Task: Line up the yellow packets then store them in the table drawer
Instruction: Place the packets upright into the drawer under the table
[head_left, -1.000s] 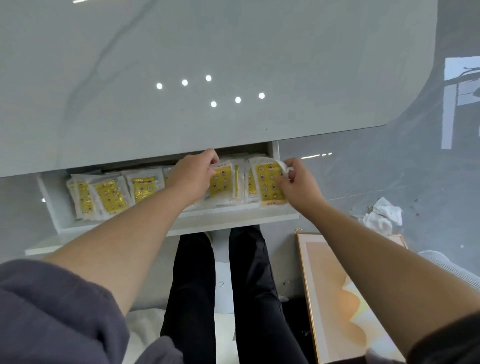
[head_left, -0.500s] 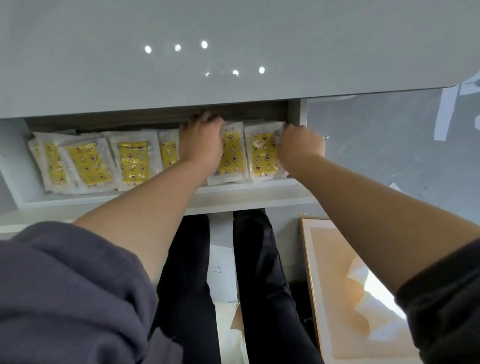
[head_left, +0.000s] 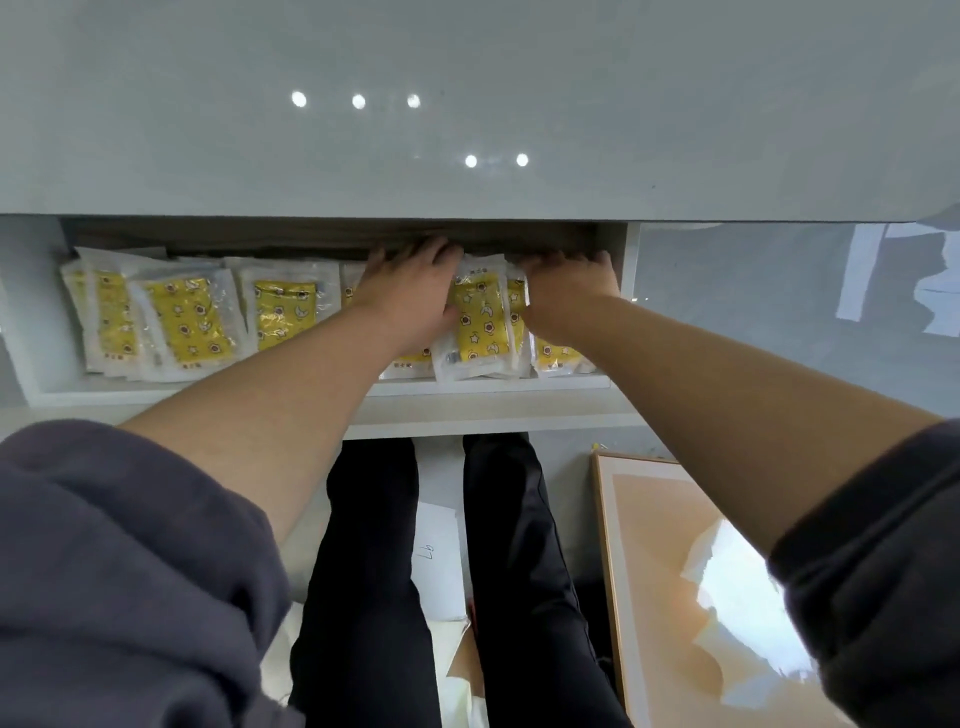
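An open white drawer (head_left: 467, 387) sits under the glossy grey tabletop (head_left: 467, 130). Several yellow packets in clear wrappers lie side by side in it, from the left packets (head_left: 182, 322) to one between my hands (head_left: 480, 325). My left hand (head_left: 410, 291) lies flat, fingers spread, on packets near the drawer's middle. My right hand (head_left: 569, 293) presses flat on the rightmost packets (head_left: 556, 353), its fingertips at the drawer's back under the tabletop edge. Neither hand grips a packet.
My legs in black trousers (head_left: 374, 571) are below the drawer, with a white paper (head_left: 436, 561) between them. A framed orange picture (head_left: 701, 597) lies on the floor at the right. Grey floor (head_left: 753, 312) extends right of the drawer.
Both hands have slid deeper into the drawer and flattened over the packets. The right hand let go of the packet it was pinching. The view has tilted down and closer.
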